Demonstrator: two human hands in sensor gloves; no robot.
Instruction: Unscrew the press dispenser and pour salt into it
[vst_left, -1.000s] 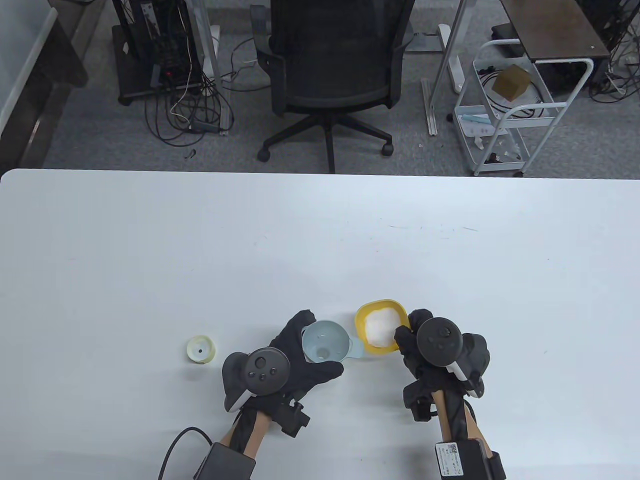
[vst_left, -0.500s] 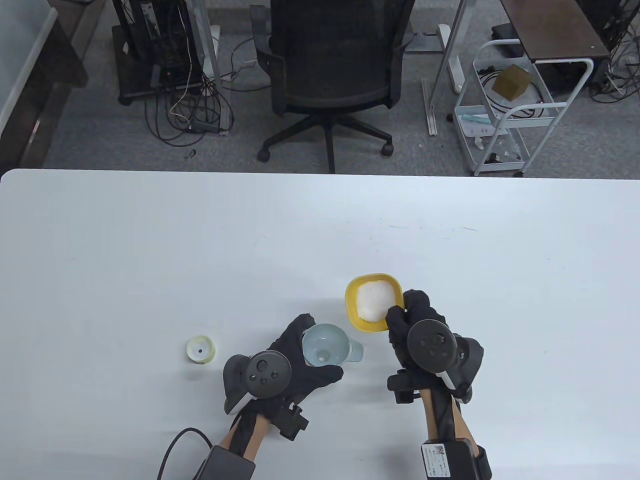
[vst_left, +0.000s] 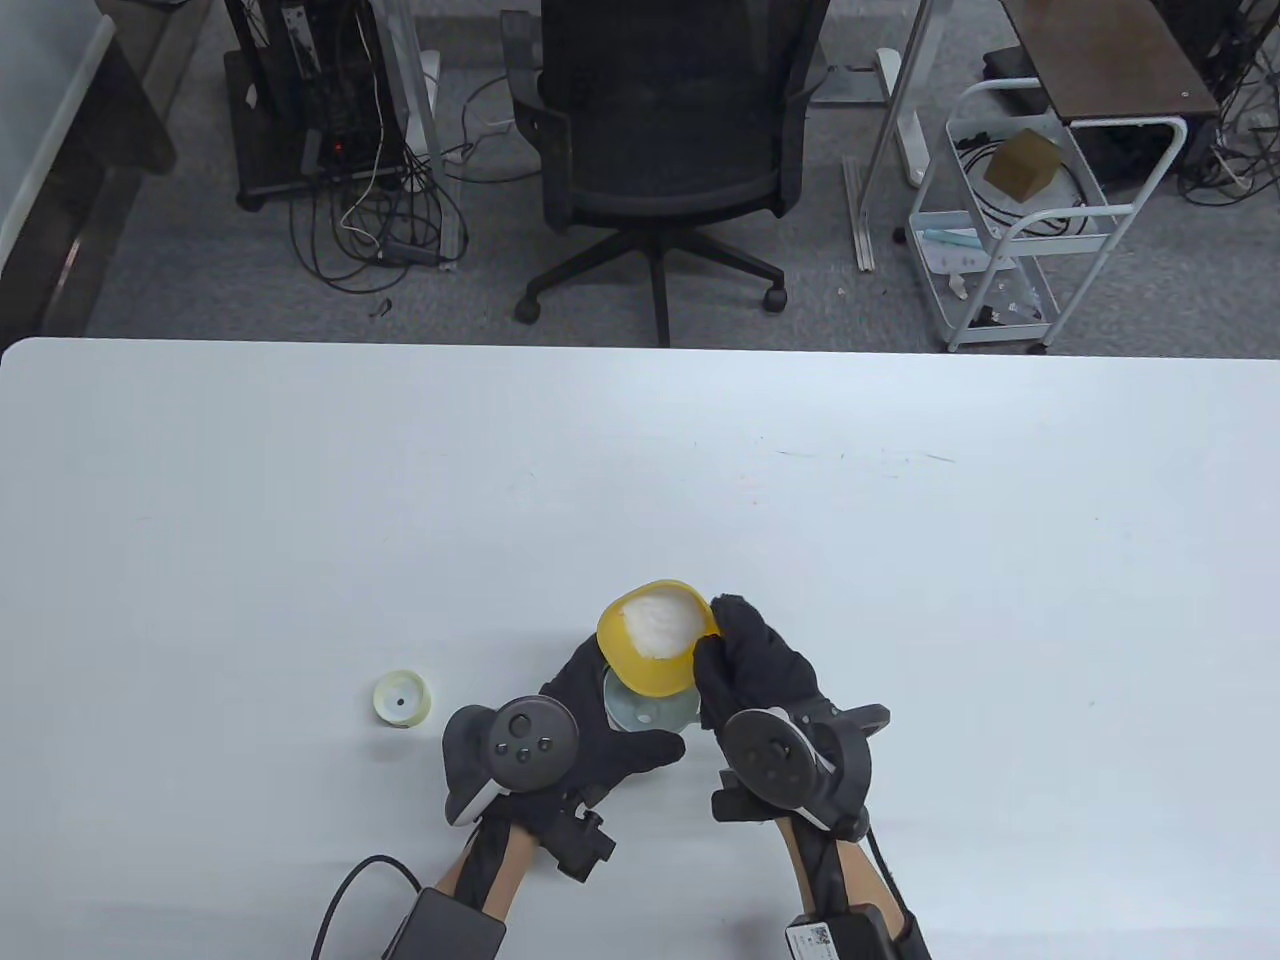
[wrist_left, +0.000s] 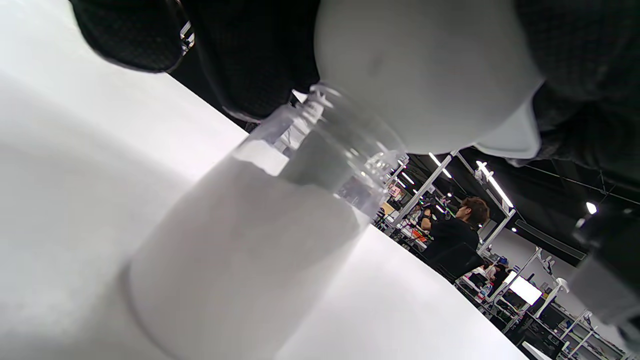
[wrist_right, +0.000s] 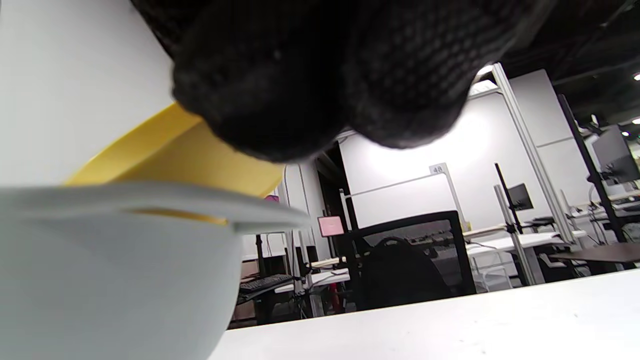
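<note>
Right hand (vst_left: 752, 660): pinching the yellow bowl (vst_left: 652, 668) of salt (vst_left: 660, 622), tilting it over the funnel (vst_left: 650, 712).
Left hand (vst_left: 590, 735): gripping the funnel on the dispenser jar (wrist_left: 250, 250), near the table's (vst_left: 300, 520) front edge.
Cap (vst_left: 402, 698): lying left of it.

yellow bowl (vst_left: 645, 672) — smooth plastic | funnel (vst_left: 655, 712) — matt | gloves (vst_left: 750, 665) — knit cloth
</note>
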